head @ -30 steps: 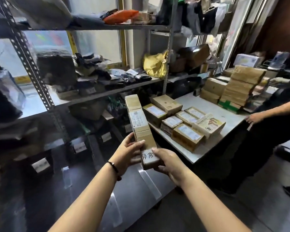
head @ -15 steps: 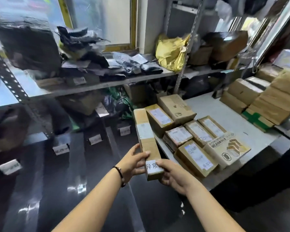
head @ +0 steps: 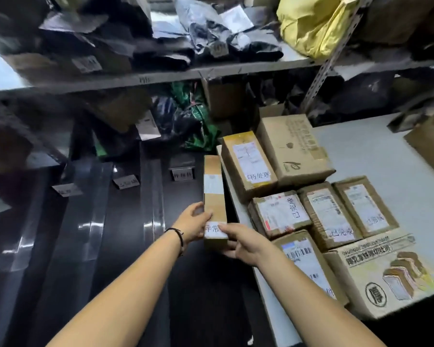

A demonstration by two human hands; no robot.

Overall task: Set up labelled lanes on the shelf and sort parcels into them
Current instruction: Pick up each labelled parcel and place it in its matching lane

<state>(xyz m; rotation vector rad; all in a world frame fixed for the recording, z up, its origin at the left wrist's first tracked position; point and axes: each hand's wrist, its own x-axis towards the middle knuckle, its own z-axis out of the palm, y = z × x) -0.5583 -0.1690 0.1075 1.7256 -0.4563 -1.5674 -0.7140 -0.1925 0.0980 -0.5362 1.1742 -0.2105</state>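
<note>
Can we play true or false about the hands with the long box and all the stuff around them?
1. The left hand and right hand both hold the long box. True.
2. The yellow bag lies on the floor. False: it sits on a shelf higher up.
3. The long box has a white label at its near end. True.
4. The table has nothing on it. False: cardboard boxes lie on it.
5. A dark band circles the left wrist. True.
</note>
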